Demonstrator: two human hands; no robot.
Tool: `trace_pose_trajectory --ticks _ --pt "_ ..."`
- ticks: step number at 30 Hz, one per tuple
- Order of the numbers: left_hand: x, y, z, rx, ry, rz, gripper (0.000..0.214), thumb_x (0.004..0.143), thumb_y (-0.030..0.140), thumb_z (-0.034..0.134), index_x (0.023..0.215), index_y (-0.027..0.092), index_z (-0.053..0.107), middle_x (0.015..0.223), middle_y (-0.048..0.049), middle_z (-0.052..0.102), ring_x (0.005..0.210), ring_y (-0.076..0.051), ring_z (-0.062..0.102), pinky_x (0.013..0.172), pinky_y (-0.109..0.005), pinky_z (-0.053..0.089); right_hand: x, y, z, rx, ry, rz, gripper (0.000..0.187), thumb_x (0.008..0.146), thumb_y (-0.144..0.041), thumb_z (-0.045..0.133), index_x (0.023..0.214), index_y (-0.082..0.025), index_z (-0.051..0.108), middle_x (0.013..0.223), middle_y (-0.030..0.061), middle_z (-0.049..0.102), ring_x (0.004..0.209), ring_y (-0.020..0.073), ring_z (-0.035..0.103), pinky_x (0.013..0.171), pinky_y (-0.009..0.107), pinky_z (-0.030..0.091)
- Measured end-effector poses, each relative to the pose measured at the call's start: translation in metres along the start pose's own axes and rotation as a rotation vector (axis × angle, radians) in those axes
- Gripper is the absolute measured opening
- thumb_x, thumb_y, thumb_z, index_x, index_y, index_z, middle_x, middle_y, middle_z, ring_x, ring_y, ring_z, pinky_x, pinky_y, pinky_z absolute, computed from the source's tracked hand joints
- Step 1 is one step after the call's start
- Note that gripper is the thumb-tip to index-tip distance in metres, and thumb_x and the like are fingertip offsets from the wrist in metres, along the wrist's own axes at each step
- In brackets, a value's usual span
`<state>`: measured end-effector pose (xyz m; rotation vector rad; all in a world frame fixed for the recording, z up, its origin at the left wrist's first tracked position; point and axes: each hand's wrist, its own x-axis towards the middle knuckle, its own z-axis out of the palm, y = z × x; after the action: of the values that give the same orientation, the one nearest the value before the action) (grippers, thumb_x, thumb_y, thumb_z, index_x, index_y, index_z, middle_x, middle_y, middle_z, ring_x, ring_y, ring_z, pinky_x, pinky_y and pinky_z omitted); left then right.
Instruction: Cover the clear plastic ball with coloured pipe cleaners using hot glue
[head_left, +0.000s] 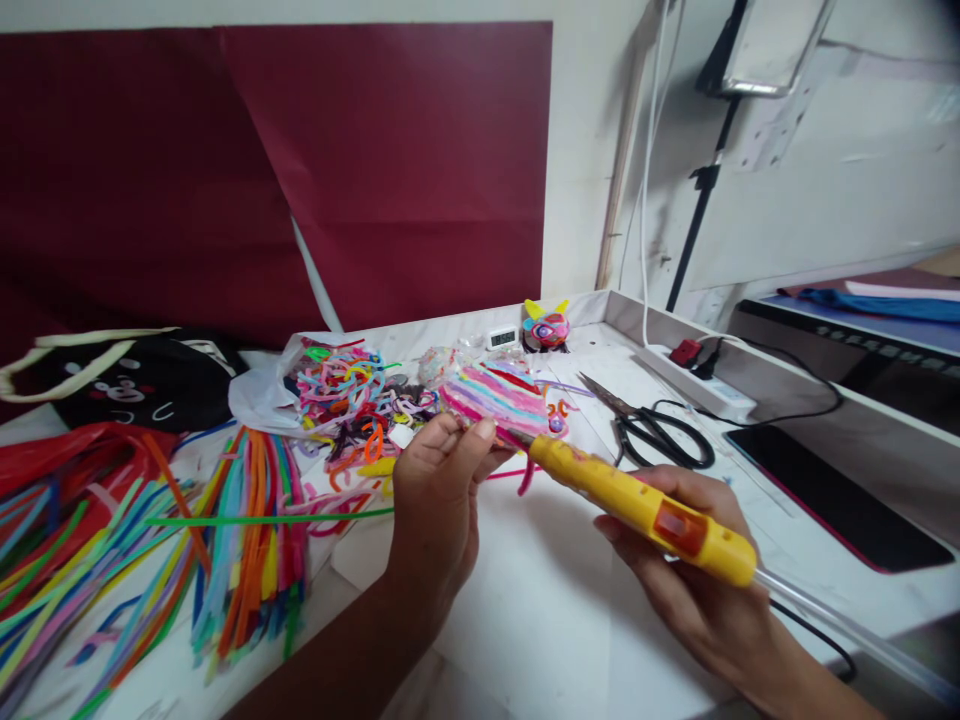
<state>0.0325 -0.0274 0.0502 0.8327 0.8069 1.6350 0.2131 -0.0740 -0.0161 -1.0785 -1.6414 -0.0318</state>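
In the head view, the left hand (439,500) is pinched shut on the near edge of a striped pipe-cleaner piece (499,400), held just above the tabletop (540,620) at the middle of the scene. The piece looks light, fuzzy and soft, probably bending easily, so its edge, where the fingers already sit, seems the best hold. The right hand (690,575) is wrapped around a yellow glue gun (645,510), whose tip touches the piece beside the left fingertips. The gun seems rigid and light, and its nozzle is likely hot, so the body is the safe place to grip it.

Black scissors (652,430) lie just behind the gun, with a power strip (705,390) beyond them. Straight pipe cleaners (225,540) fan out on the left, near a heap of curled scraps (352,400). Nothing blocks either hand.
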Motion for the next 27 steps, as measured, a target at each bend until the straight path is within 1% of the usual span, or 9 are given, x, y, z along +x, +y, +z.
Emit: trace_pose_trajectory --ticks 7,12,16,21,24,27 --pt "-0.004 -0.001 -0.001 0.008 -0.019 -0.007 0.013 0.071 0.017 0.076 0.076 0.013 0.065 0.07 0.0005 0.068 0.064 -0.01 0.065 0.069 -0.025 0.058 -0.001 0.003 0.003 0.023 0.007 0.002 0.03 0.083 -0.025 0.065 0.112 -0.025 0.056 0.091 0.0031 0.067 0.076 0.0215 0.065 0.065 0.034 0.05" --pt "-0.003 -0.001 -0.002 0.016 -0.024 -0.009 0.012 0.072 0.018 0.076 0.078 0.013 0.067 0.069 -0.0001 0.068 0.065 -0.011 0.065 0.072 -0.029 0.059 -0.001 0.002 0.001 0.034 -0.001 0.0 0.03 0.084 -0.025 0.064 0.113 -0.025 0.056 0.091 0.0025 0.066 0.077 0.0212 0.065 0.066 0.034 0.05" --pt "-0.003 0.0 -0.001 0.004 -0.017 0.001 0.012 0.072 0.017 0.076 0.076 0.013 0.066 0.066 0.0005 0.067 0.063 -0.011 0.065 0.072 -0.03 0.059 -0.004 0.002 -0.001 0.064 -0.007 0.031 0.031 0.083 -0.024 0.064 0.113 -0.026 0.056 0.092 0.0029 0.065 0.08 0.0228 0.065 0.065 0.035 0.05" --pt "-0.002 0.003 -0.001 -0.008 -0.007 0.013 0.013 0.071 0.018 0.077 0.074 0.012 0.065 0.068 0.0003 0.067 0.064 -0.013 0.067 0.07 -0.031 0.06 -0.009 0.006 -0.001 0.074 -0.002 0.05 0.033 0.083 -0.022 0.065 0.114 -0.027 0.056 0.096 0.0036 0.064 0.08 0.0227 0.064 0.066 0.036 0.05" --pt "-0.002 0.004 -0.001 -0.026 -0.002 0.015 0.012 0.07 0.017 0.076 0.073 0.012 0.065 0.069 0.0003 0.068 0.062 -0.012 0.066 0.068 -0.028 0.06 -0.011 0.009 -0.002 0.073 -0.003 0.054 0.034 0.083 -0.023 0.067 0.115 -0.027 0.056 0.096 0.0033 0.064 0.082 0.0226 0.064 0.067 0.035 0.05" --pt "-0.001 0.005 -0.001 -0.039 -0.006 0.009 0.011 0.07 0.015 0.076 0.073 0.012 0.066 0.069 0.0005 0.068 0.061 -0.009 0.065 0.064 -0.022 0.058 -0.012 0.01 -0.003 0.057 0.004 0.041 0.034 0.083 -0.024 0.067 0.115 -0.026 0.056 0.097 0.0033 0.064 0.083 0.0225 0.064 0.069 0.036 0.05"
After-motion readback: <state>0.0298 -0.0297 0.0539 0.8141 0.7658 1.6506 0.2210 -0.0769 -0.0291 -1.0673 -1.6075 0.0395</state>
